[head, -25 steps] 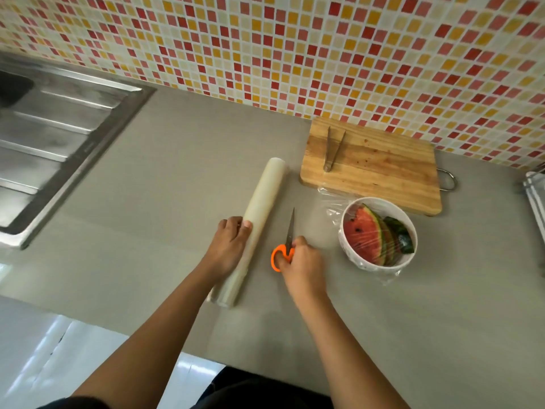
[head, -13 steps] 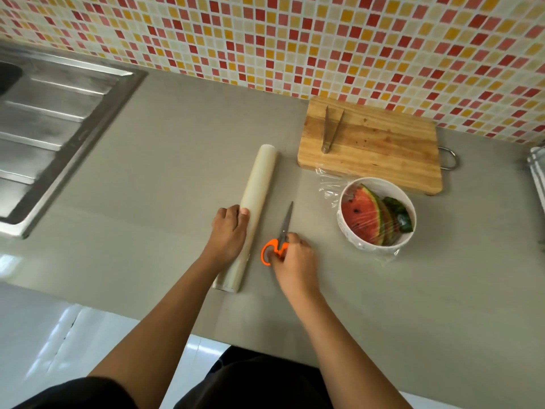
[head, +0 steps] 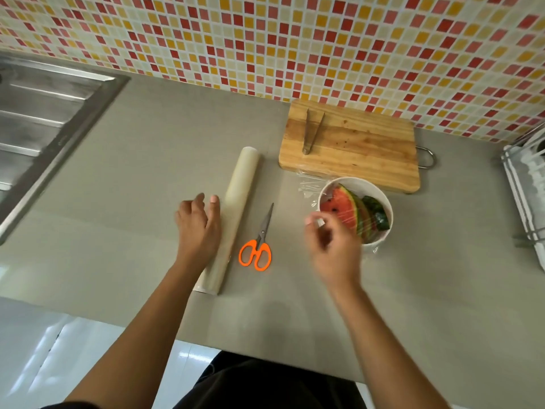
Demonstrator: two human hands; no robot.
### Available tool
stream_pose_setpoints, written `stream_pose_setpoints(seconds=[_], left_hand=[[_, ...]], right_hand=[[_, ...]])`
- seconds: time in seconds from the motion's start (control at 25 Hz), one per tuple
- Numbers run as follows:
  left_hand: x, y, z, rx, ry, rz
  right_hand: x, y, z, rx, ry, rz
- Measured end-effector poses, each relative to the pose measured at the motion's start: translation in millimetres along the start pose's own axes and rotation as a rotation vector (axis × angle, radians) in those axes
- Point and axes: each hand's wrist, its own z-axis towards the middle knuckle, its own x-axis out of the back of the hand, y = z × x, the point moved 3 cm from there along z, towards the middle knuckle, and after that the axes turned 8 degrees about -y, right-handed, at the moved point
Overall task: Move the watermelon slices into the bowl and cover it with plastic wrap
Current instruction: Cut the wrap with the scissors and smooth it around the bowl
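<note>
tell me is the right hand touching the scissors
Apart. The head view shows a strip of bare counter between the right hand and the scissors, which lie flat with nothing on them.

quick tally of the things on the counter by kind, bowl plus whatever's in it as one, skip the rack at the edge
plastic wrap roll: 1
orange-handled scissors: 1
wooden cutting board: 1
metal tongs: 1
white bowl: 1
total: 5
</note>
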Motion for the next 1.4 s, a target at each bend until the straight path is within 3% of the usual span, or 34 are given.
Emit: stream_pose_setpoints(seconds=[0.08, 0.12, 0.2, 0.28, 0.36, 0.52, 0.68, 0.8, 0.92, 1.08, 1.24, 1.32, 1.4], left_hand=[[0, 29, -10, -0.239, 0.126, -0.021], [-9, 43, -14, -0.305, 0.095, -0.063], [-52, 64, -24, -0.162, -0.193, -0.289], [-104, 76, -43, 0.161, -0.482, -0.559], [-141, 82, -59, 0.337, -0.527, -0.748], [-143, 93, -42, 0.376, -0.412, -0.794], [-141, 100, -9, 0.309, -0.532, -0.723], [-143, 103, -3, 0.224, -0.65, -0.592], [-146, 101, -5, 0.115, -0.581, -0.455], [-155, 104, 0, 0.161, -0.411, -0.498], [-149, 95, 3, 0.18, -0.236, -0.583], [-146, 91, 4, 0.187, -0.296, -0.596], [-147, 93, 2, 0.131, -0.487, -0.415]], right_hand=[[51, 25, 40, -0.003, 0.239, 0.005], [71, 39, 60, -0.083, 0.282, 0.018], [88, 74, 89, -0.336, 0.144, 0.041], [81, 105, 97, -0.493, -0.181, 0.117], [70, 120, 86, -0.552, -0.376, 0.275], [76, 133, 39, -0.676, -0.34, 0.408], [74, 146, -8, -0.888, -0.27, 0.673], [87, 154, 13, -0.794, -0.283, 0.307], [94, 141, 55, -0.645, -0.277, 0.218], [76, 143, 84, -0.595, -0.445, 0.271], [72, 158, 81, -0.621, -0.227, 0.353], [69, 160, 80, -0.624, -0.294, 0.401], [67, 158, 82, -0.634, -0.457, 0.566]])
